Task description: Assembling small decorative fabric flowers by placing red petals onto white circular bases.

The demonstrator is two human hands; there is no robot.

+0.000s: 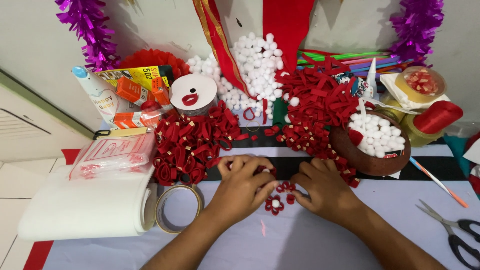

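Note:
My left hand (241, 186) rests on the pale work surface, its fingertips pressing a small red felt flower (274, 204) with a white pom-pom centre. My right hand (324, 188) sits just right of it, fingers pinching red felt loops (286, 188) beside the flower. A heap of red felt loops (192, 142) lies left of my hands, and another heap of red strips (315, 107) lies behind the right hand. A brown bowl (371, 161) holding white pom-poms stands to the right.
A tape roll (176, 210) and a white foam roll (85, 207) lie at the left. Scissors (457, 235) lie at the right edge, near a pencil (440, 185). A pile of white pom-poms (252, 70), glue boxes (135, 92), purple tinsel (90, 30) and coloured straws (345, 59) fill the back.

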